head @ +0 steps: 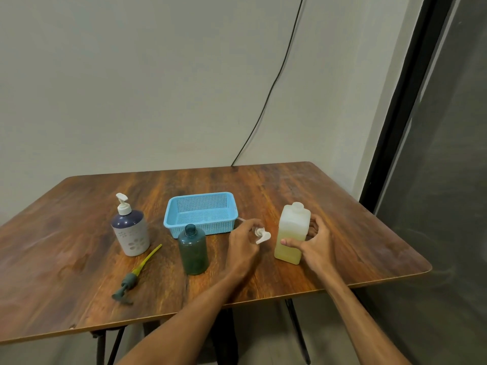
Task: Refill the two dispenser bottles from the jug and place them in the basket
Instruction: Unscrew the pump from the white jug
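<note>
My right grip (313, 241) wraps the jug (291, 227) near the worktop's (369, 233) right edge; left grip (242, 242) pinches a white pump (262, 237). Next, I judge: pour carefully into the open green bottle (193, 255).

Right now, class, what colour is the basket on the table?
The basket is light blue; the head view shows it best.
</note>
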Motion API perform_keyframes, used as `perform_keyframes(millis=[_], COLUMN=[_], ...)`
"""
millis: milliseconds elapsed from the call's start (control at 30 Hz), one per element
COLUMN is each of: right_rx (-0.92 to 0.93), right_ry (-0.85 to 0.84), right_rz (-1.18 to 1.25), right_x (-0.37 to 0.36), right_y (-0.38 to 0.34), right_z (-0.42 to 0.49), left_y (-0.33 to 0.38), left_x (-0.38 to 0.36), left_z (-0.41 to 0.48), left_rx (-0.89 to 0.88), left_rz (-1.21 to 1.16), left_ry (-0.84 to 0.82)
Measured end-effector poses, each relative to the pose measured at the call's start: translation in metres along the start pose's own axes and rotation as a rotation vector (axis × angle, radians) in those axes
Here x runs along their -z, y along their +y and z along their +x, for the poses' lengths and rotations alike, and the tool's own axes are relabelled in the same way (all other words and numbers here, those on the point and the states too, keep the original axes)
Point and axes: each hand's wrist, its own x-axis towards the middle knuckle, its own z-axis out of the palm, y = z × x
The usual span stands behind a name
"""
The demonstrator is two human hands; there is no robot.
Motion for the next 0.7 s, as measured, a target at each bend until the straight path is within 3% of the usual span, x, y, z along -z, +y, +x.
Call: perform_keyframes(millis=[233,700], right_rx=[0.007,0.016], right_ry=[-0.012,-0.012], right_rz=[-0.015,-0.051], right_x=[0.0,-0.001], right_y=[-0.001,-0.003], right_z=[0.001,0.003], left_y=[-0.012,-0.016], left_x=[0.008,0.014], left_z=[0.001,0.017], left_rx=[-0.144,-0.194], left_rz=[0.287,0.469], left_ry=[-0.301,-0.534])
